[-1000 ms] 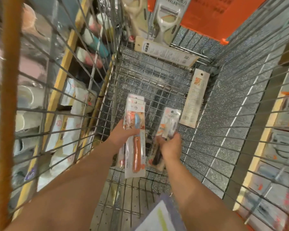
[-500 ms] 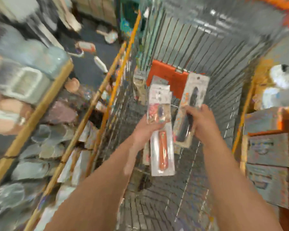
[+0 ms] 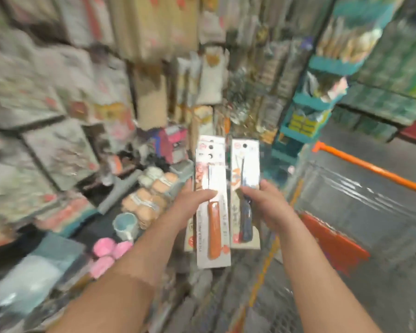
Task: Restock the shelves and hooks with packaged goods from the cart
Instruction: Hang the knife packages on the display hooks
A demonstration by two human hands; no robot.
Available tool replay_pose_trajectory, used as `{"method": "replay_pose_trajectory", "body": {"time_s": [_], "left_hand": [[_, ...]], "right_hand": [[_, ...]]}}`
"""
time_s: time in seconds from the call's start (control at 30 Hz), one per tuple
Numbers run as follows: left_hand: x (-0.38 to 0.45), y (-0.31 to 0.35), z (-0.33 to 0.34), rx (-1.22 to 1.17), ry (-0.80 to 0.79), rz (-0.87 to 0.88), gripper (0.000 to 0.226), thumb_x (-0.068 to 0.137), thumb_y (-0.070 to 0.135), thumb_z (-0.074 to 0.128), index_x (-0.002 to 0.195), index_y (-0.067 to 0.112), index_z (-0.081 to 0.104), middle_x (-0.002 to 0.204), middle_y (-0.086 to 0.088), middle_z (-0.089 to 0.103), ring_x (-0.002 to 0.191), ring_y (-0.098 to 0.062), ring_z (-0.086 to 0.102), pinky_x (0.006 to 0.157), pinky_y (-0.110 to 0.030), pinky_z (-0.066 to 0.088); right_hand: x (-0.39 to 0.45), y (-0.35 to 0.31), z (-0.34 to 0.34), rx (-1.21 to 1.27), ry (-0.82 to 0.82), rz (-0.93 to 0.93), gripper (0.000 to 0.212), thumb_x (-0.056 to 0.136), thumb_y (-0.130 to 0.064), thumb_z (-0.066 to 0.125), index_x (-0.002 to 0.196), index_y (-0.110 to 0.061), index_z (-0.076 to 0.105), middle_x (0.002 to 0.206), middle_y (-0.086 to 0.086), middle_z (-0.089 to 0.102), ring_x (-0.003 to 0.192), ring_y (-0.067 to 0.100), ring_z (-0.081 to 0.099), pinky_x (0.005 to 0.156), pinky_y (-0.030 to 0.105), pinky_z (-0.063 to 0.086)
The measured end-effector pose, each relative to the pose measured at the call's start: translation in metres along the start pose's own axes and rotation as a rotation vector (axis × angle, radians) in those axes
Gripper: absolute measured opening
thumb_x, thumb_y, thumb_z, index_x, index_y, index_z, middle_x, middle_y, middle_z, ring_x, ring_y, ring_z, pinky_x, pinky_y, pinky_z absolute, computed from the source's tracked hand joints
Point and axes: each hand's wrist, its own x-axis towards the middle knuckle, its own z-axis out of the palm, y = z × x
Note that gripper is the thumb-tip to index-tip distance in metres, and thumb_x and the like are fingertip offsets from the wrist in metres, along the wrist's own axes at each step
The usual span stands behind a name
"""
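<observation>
While both hands are raised toward the blurred display, the scene reads like this:

Left hand: the left hand (image 3: 192, 200) grips a small stack of carded packs, thumb lying across the front and fingers behind.

Orange-handled knife pack (image 3: 213, 207): front card of that stack, upright, with at least one more card behind it whose top edge shows above; a round hang hole sits near the top.

Right hand: the right hand (image 3: 264, 200) is clamped on the dark-handled knife pack (image 3: 246, 195), thumb on the front at mid-height.

Position: both packs are held in the air just beside each other, above the edge of the cart (image 3: 360, 188) and in front of the hanging goods (image 3: 202, 75); neither is on a hook yet.

Handling: likely light, flat and fairly stiff card with a glossy blister that may slip; the stack could fan apart unless pinched firmly.

Where to hold: mid-card, below the hang hole, looks best, leaving the hole free to thread onto a hook.

Risk: a bent card top would make the hole harder to thread, I judge.

Hooks: too blurred to pick out the matching one.

Nearby: pink puffs (image 3: 111, 253) and a pale cup (image 3: 126, 225) lie on the lower shelf to the left.
</observation>
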Motion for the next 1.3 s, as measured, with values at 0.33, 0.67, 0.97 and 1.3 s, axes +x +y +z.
{"method": "replay_pose_trajectory", "body": {"time_s": [0.33, 0.67, 0.97, 1.3], "left_hand": [[-0.101, 0.144, -0.196, 0.004, 0.495, 0.313, 0.037, 0.079, 0.003, 0.074, 0.111, 0.015, 0.061, 0.096, -0.004, 0.075, 0.079, -0.017, 0.073, 0.077, -0.032, 0.057], [-0.166, 0.205, -0.263, -0.035, 0.819, 0.520, 0.033, 0.085, 0.004, 0.069, 0.111, 0.020, 0.057, 0.093, 0.002, 0.071, 0.075, -0.010, 0.070, 0.062, -0.023, 0.051], [-0.178, 0.242, -0.287, 0.023, 0.895, 0.568, 0.027, 0.086, 0.004, 0.067, 0.097, 0.027, 0.057, 0.092, -0.001, 0.072, 0.082, -0.019, 0.070, 0.068, -0.030, 0.052], [-0.176, 0.270, -0.306, 0.035, 0.915, 0.613, 0.037, 0.084, 0.009, 0.071, 0.116, 0.019, 0.056, 0.101, -0.004, 0.072, 0.087, -0.019, 0.072, 0.070, -0.029, 0.053]], "right_hand": [[0.011, -0.125, 0.235, -0.106, -0.494, -0.316, 0.052, 0.070, -0.032, 0.076, 0.116, -0.010, 0.065, 0.108, 0.010, 0.074, 0.101, 0.028, 0.070, 0.096, 0.049, 0.052], [0.008, -0.204, 0.345, -0.122, -0.677, -0.479, 0.013, 0.090, -0.019, 0.067, 0.103, -0.021, 0.066, 0.106, 0.005, 0.074, 0.101, 0.025, 0.069, 0.098, 0.049, 0.050], [0.011, -0.277, 0.389, -0.122, -0.594, -0.627, 0.059, 0.085, -0.036, 0.071, 0.134, -0.015, 0.046, 0.125, 0.004, 0.062, 0.109, 0.022, 0.063, 0.097, 0.046, 0.051], [0.010, -0.337, 0.418, -0.111, -0.612, -0.702, 0.046, 0.096, -0.022, 0.061, 0.139, -0.011, 0.048, 0.121, -0.005, 0.057, 0.105, 0.017, 0.056, 0.091, 0.031, 0.045]]}}
